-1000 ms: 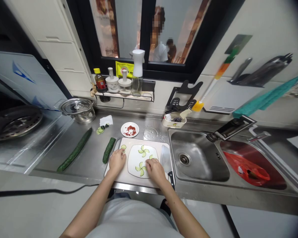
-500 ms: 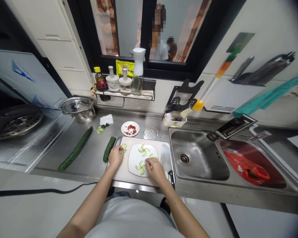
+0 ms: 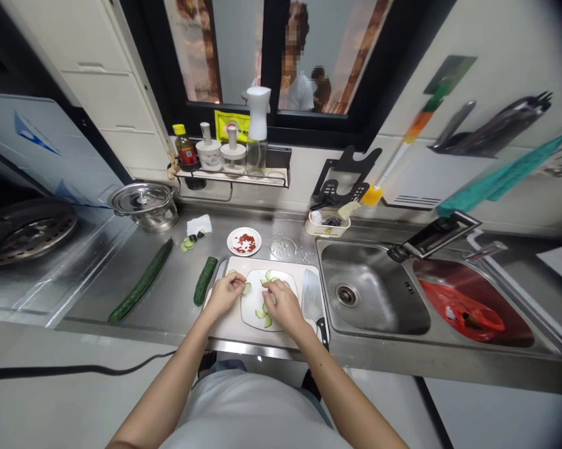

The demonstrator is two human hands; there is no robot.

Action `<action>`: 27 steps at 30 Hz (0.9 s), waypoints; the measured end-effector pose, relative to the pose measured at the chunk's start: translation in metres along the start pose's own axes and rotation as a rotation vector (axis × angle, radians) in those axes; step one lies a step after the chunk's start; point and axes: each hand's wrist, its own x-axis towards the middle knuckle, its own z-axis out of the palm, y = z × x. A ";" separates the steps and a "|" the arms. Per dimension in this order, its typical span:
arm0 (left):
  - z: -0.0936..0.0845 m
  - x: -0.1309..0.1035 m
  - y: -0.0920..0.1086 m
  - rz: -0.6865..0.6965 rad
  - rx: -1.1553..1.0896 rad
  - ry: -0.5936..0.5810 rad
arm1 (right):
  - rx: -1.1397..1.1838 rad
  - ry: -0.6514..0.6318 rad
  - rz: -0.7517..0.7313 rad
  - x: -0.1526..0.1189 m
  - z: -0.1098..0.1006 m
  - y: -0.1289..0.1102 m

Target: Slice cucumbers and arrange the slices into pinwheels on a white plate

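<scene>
My left hand [image 3: 225, 294] is closed in a pinch on a cucumber slice [image 3: 247, 289], above the left edge of a white square plate [image 3: 251, 313]. Over the middle of that plate hovers my right hand [image 3: 284, 304], its thumb and fingers a little apart with nothing visible between them. Curved green cucumber slices [image 3: 264, 317] lie on the plate in pinwheel shapes, partly hidden by my right hand. Beneath the plate is a pale cutting board [image 3: 227, 330]. A kitchen knife [image 3: 312, 296] rests along the board's right side.
A short cucumber piece [image 3: 206, 280] and a long cucumber [image 3: 143, 280] lie to the left. Behind the board stands a small plate [image 3: 232, 247] of red bits. Cucumber scraps [image 3: 188, 243] sit by a white paper [image 3: 199, 224]. The sink [image 3: 374, 324] is on the right.
My left hand has moved right from the board's left edge to the plate, with a cucumber slice in its fingertips. My right hand has shifted left and up over the plate.
</scene>
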 end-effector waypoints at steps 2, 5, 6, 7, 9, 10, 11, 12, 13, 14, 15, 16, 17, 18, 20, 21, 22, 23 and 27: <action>0.000 -0.003 0.011 0.048 -0.025 -0.056 | 0.005 -0.017 -0.003 0.005 0.000 -0.006; 0.000 -0.007 0.026 0.098 -0.035 -0.115 | -0.006 -0.051 -0.004 0.008 0.000 -0.011; 0.001 -0.008 0.031 0.106 -0.036 -0.126 | -0.009 -0.058 -0.010 0.009 0.000 -0.012; 0.001 -0.009 0.034 0.110 -0.039 -0.134 | -0.009 -0.062 -0.019 0.009 0.000 -0.013; 0.002 -0.011 0.039 0.109 -0.051 -0.144 | -0.001 -0.063 -0.038 0.009 0.000 -0.014; 0.002 -0.012 0.041 0.105 -0.058 -0.149 | 0.003 -0.064 -0.045 0.008 0.000 -0.014; 0.003 -0.013 0.042 0.100 -0.067 -0.154 | 0.006 -0.065 -0.049 0.008 0.000 -0.014; 0.004 -0.013 0.042 0.093 -0.080 -0.155 | 0.005 -0.067 -0.050 0.008 0.000 -0.014; 0.004 -0.013 0.041 0.081 -0.096 -0.147 | 0.004 -0.068 -0.048 0.008 -0.001 -0.014; 0.005 -0.013 0.040 0.061 -0.113 -0.127 | 0.004 -0.067 -0.045 0.008 -0.001 -0.013; 0.005 -0.013 0.039 0.030 -0.132 -0.096 | 0.005 -0.064 -0.041 0.007 -0.001 -0.013; 0.006 -0.012 0.037 -0.017 -0.151 -0.061 | 0.009 -0.059 -0.037 0.007 -0.001 -0.012; 0.006 -0.012 0.035 -0.078 -0.172 -0.037 | 0.014 -0.053 -0.035 0.007 -0.001 -0.011; 0.006 -0.012 0.034 -0.151 -0.199 -0.032 | 0.019 -0.046 -0.034 0.007 -0.001 -0.011; 0.007 -0.012 0.033 -0.302 -0.280 -0.103 | 0.029 -0.032 -0.034 0.006 -0.001 -0.009; 0.008 -0.013 0.032 -0.368 -0.330 -0.158 | 0.032 -0.026 -0.035 0.006 0.000 -0.009; 0.009 -0.014 0.032 -0.423 -0.380 -0.209 | 0.034 -0.021 -0.038 0.006 0.000 -0.009; 0.010 -0.015 0.032 -0.466 -0.430 -0.246 | 0.035 -0.017 -0.042 0.006 0.000 -0.009; 0.016 -0.018 0.033 -0.554 -0.607 -0.262 | 0.050 -0.014 -0.070 0.005 0.000 -0.009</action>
